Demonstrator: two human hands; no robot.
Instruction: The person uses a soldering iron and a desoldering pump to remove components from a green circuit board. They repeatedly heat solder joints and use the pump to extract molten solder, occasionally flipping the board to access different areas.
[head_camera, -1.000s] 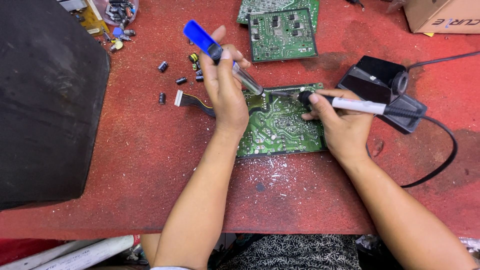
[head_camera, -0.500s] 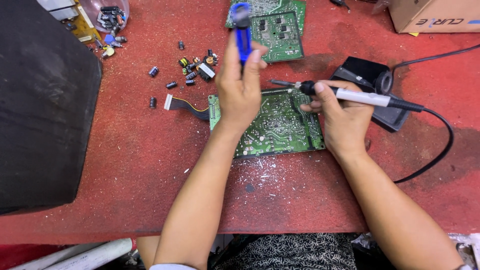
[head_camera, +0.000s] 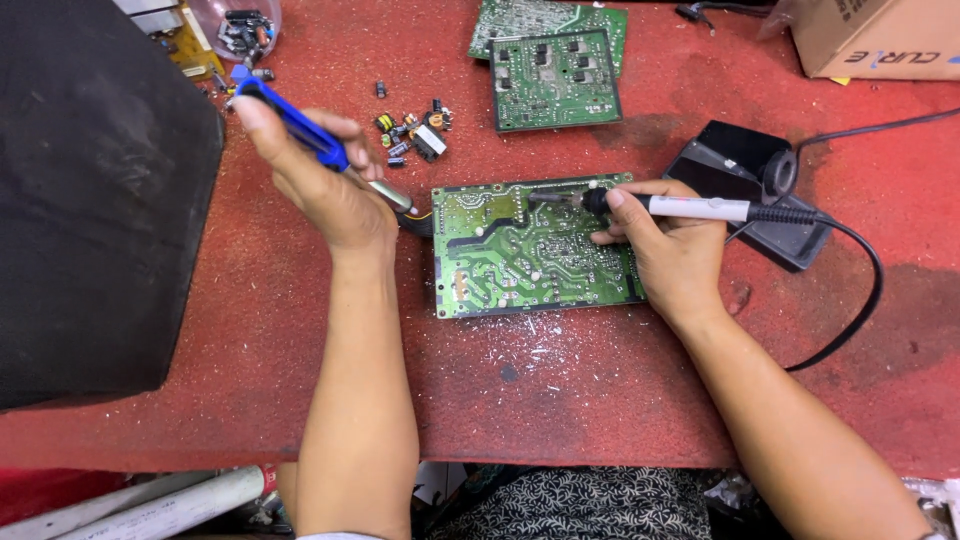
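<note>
Cardboard box (head_camera: 880, 40) and clear parts tub (head_camera: 240, 25) cut by top edge; loose components (head_camera: 410, 130) too small.

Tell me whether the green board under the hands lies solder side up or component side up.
Solder side up: the circuit board shows flat traces and solder points, no parts standing on it.

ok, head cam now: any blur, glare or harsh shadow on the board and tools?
Head view: sharp and evenly lit; circuit board traces crisp, no glare. Left hand and blue-handled tool, right hand and soldering iron show no motion blur. Only soft shadows under hands. Black panel at left reads dark, little detail.
</note>
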